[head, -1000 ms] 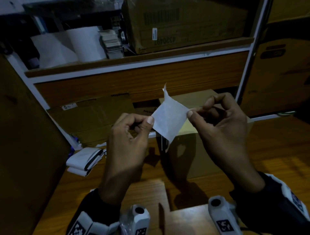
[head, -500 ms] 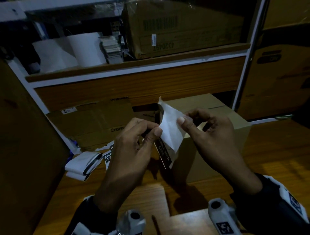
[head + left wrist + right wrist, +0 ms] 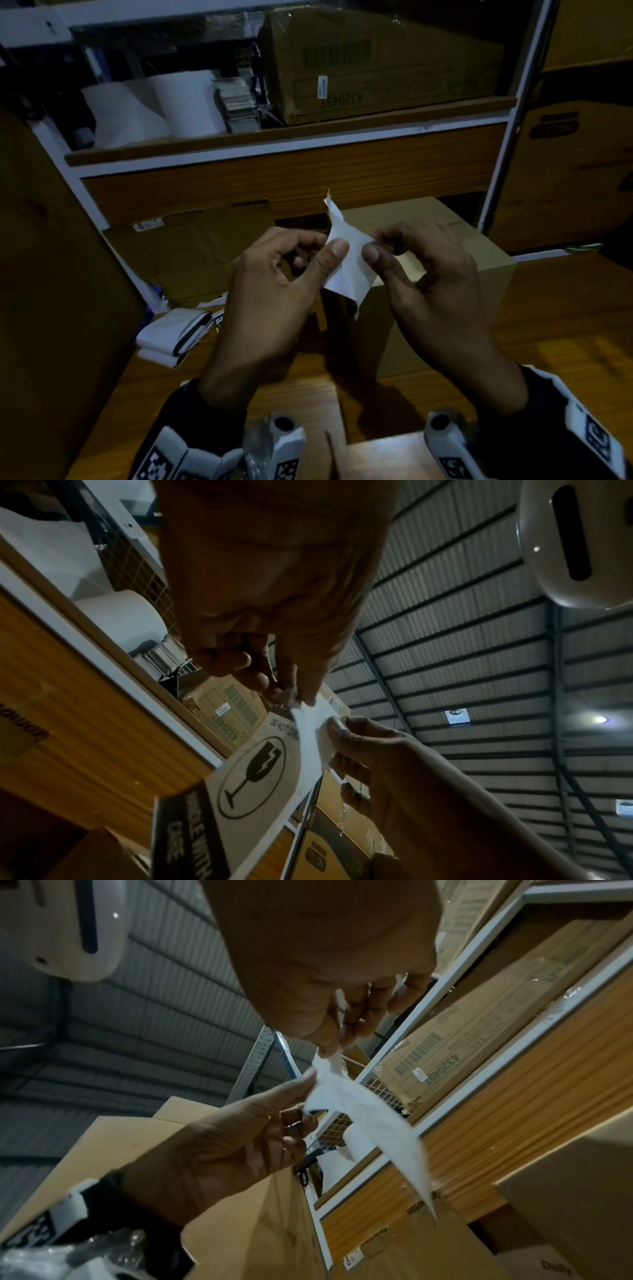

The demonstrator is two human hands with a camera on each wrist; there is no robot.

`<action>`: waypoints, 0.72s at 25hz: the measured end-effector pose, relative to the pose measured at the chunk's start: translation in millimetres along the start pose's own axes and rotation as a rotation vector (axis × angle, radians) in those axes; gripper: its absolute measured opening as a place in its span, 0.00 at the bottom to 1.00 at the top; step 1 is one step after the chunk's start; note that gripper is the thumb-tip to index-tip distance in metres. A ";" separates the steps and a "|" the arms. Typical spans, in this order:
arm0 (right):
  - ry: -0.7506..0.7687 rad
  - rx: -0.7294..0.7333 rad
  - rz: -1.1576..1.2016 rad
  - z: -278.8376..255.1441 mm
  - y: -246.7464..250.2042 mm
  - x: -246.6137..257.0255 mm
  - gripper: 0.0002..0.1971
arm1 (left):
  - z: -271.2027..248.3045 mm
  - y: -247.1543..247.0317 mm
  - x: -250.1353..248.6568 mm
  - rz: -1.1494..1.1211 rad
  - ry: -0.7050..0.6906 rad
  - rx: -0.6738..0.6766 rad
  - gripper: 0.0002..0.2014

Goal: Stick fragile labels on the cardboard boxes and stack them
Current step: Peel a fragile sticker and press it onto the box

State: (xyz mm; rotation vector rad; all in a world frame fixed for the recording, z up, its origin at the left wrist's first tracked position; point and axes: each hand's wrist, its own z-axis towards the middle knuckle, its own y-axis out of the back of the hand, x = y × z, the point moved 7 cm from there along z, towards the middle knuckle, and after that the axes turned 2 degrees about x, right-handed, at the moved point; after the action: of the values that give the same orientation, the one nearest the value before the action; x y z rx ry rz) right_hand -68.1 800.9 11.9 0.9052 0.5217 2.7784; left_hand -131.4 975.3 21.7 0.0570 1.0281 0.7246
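You are holding the fragile label [image 3: 347, 270] in mid-frame, above the tabletop [image 3: 565, 325] and in front of the cardboard box [image 3: 445, 274]. Your left hand [image 3: 274, 301] is pinching its left edge between thumb and fingers, and your right hand [image 3: 435, 291] is pinching its right edge, each grip closed on the label. Spare labels [image 3: 171, 335] are lying at lower left.

Upper left of your head view: white paper rolls [image 3: 164, 106] on the shelf [image 3: 291, 137], a stack of cards [image 3: 238, 102] just beside them.
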 end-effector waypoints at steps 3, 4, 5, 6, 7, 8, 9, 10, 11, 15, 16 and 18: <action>-0.020 0.003 0.009 -1.4 -0.6 -2.3 0.05 | -1.3 -1.5 1.3 0.010 -0.006 0.016 0.09; -0.032 0.002 0.012 -1.0 -0.9 -2.9 0.08 | -2.7 -2.2 2.3 0.015 -0.005 0.024 0.09; -0.042 0.001 0.013 0.1 -1.0 -2.9 0.10 | -3.7 -3.4 2.6 0.025 -0.010 0.034 0.07; -0.049 0.001 0.013 1.3 -1.0 -2.6 0.11 | -4.8 -5.3 2.5 0.036 -0.018 0.044 0.04; -0.054 0.001 0.012 1.6 -1.0 -2.7 0.10 | -6.3 -6.7 2.7 0.043 -0.021 0.048 0.03; -0.063 0.000 0.019 1.6 -2.0 -3.5 0.10 | -7.9 -6.6 2.9 0.049 -0.021 0.042 0.02; -0.080 0.005 0.031 1.1 -3.3 -5.9 0.09 | -9.2 -6.4 3.6 0.054 -0.017 0.028 0.02; -0.106 0.014 0.046 0.6 -5.2 -8.4 0.09 | -10.7 -6.6 4.2 0.058 -0.007 0.014 0.02; -0.136 0.020 0.058 -0.3 -6.5 -11.5 0.09 | -12.4 -6.8 4.6 0.062 0.003 -0.004 0.02; -0.249 -0.022 0.111 -2.1 -5.0 -22.8 0.08 | -17.1 -1.2 10.3 0.032 0.062 -0.111 0.04; -0.272 -0.027 0.116 -2.3 -5.1 -25.2 0.08 | -17.4 -0.8 12.4 0.023 0.073 -0.126 0.05; -0.314 -0.043 0.124 -4.0 -6.1 -27.4 0.08 | -19.0 -1.9 14.9 0.016 0.081 -0.142 0.06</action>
State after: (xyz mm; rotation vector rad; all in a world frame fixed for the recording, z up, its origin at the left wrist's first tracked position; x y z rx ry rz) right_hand -48.3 798.1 -8.1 1.3730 0.3642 2.6633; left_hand -141.0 977.1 -0.4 -0.0875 1.0513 0.8185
